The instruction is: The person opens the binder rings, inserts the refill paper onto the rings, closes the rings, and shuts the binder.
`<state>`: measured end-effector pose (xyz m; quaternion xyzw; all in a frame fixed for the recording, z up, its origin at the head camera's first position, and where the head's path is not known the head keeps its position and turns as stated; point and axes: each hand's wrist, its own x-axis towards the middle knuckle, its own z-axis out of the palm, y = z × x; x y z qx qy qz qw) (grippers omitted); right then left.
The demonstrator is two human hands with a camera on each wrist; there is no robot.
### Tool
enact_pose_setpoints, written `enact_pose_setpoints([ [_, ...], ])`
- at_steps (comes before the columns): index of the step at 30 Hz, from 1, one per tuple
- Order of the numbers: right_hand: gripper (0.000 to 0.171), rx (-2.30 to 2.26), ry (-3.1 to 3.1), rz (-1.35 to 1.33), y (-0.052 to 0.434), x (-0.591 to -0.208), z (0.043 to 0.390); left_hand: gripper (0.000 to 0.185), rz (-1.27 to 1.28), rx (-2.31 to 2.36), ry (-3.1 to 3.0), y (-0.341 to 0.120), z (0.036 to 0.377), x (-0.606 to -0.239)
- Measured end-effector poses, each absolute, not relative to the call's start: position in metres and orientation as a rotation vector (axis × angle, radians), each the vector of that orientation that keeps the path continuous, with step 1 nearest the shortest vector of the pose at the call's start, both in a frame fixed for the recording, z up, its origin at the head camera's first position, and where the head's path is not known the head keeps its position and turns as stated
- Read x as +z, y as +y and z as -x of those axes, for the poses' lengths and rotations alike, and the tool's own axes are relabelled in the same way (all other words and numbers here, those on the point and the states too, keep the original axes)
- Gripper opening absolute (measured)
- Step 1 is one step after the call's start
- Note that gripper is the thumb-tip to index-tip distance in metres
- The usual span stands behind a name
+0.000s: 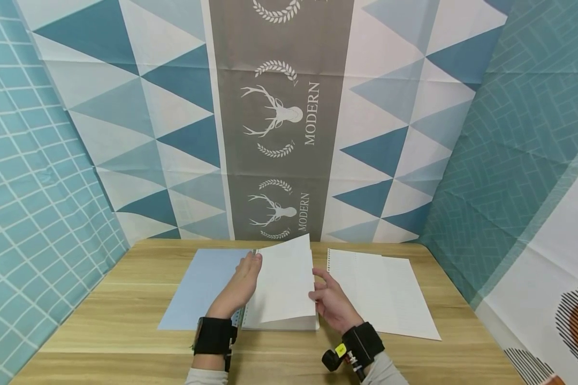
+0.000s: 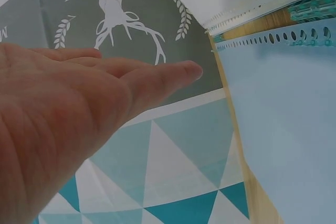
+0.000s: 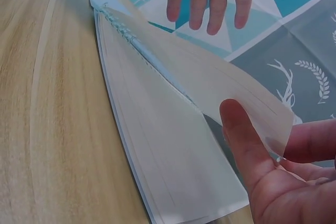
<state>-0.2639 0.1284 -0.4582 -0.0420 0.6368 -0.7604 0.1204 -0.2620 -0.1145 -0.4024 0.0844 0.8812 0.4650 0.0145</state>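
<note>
A ring-bound notebook lies open, its light blue cover (image 1: 197,291) folded out to the left and its stack of white pages (image 3: 152,129) to the right. One white sheet (image 1: 286,280) is lifted off the stack and slants upward. My right hand (image 1: 334,305) pinches that sheet by its right edge, thumb on one face and fingers behind. My left hand (image 1: 241,283) hovers with straight fingers above the spine, holding nothing. Beneath it, the teal plastic rings (image 2: 315,6) run through punched holes, and a few cover holes stand beside them.
Loose white punched sheets (image 1: 395,294) lie overlapping to the right of the notebook. Wooden tabletop (image 1: 125,310) surrounds the papers. Patterned cloth (image 1: 279,133) hangs behind the table's far edge and along both sides.
</note>
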Motion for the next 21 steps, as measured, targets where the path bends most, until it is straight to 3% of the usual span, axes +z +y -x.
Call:
enact_pose_setpoints([
  [21,0.069,-2.259,1.853,0.088,0.1312,-0.4648,0.2663,0.083,-0.262,1.422,2.746,-0.1139,0.2607,-0.4015],
])
